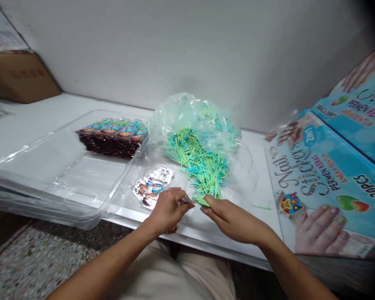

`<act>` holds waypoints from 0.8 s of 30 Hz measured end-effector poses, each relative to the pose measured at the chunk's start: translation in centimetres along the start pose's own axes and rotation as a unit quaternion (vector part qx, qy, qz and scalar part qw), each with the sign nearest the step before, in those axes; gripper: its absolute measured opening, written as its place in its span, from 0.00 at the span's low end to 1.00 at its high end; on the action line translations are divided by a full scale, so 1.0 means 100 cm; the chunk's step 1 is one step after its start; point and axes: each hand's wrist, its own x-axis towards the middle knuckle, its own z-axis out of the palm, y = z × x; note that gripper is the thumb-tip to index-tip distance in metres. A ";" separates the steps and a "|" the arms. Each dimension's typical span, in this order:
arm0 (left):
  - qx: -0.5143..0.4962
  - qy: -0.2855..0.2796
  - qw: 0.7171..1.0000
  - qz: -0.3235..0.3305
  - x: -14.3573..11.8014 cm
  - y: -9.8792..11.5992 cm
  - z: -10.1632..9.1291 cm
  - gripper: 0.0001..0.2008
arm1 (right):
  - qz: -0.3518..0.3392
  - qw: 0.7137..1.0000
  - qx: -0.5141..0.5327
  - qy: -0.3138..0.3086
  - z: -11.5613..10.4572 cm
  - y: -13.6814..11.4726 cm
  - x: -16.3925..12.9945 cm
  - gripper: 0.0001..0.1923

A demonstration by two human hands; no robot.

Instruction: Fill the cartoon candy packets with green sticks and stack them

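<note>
My left hand (167, 212) is closed around a small shiny sachet (185, 200), most of it hidden by the fingers. Just to its right, my right hand (233, 217) pinches light green plastic sticks (200, 201) at the sachet's edge; how many cannot be made out. Beyond the hands, a heap of green and blue plastic sticks (203, 166) spills from a clear plastic bag (181, 110). A few loose printed sachets (153, 185) lie on the table left of the heap. At far left, a clear plastic tray (111, 196) holds neat rows of stacked sachets (112, 141).
Blue printed cartons (325, 183) stand along the right side. A single green stick (261, 206) lies near them. At the back left is a brown cardboard box (21, 77). The white table (246, 243) runs along a grey wall, its front edge close to my lap.
</note>
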 end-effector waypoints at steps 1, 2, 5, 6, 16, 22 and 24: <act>0.002 -0.001 1.000 0.002 0.000 0.000 0.000 0.08 | -0.002 1.000 -0.005 -0.002 0.000 0.001 0.000 0.09; 0.007 -0.001 1.000 0.006 0.001 0.000 0.000 0.08 | -0.002 1.000 -0.011 -0.006 0.001 0.001 0.001 0.09; 0.024 -0.003 0.999 0.023 0.001 0.001 0.000 0.09 | 0.000 0.999 -0.031 -0.027 0.001 0.002 0.001 0.10; 0.030 -0.003 0.999 0.028 0.001 0.001 0.000 0.08 | 0.000 0.999 -0.036 -0.035 0.000 0.002 0.001 0.10; 0.008 -0.022 0.998 0.057 -0.002 -0.001 0.000 0.11 | 0.011 0.999 -0.046 -0.005 -0.001 0.002 0.002 0.09; -0.111 -0.008 0.994 -0.006 -0.002 -0.003 0.004 0.09 | 0.014 1.000 -0.027 0.001 -0.003 0.001 0.003 0.11; -0.137 0.009 0.990 -0.031 -0.003 -0.005 0.005 0.08 | 0.012 1.000 -0.014 0.001 -0.005 0.000 0.002 0.12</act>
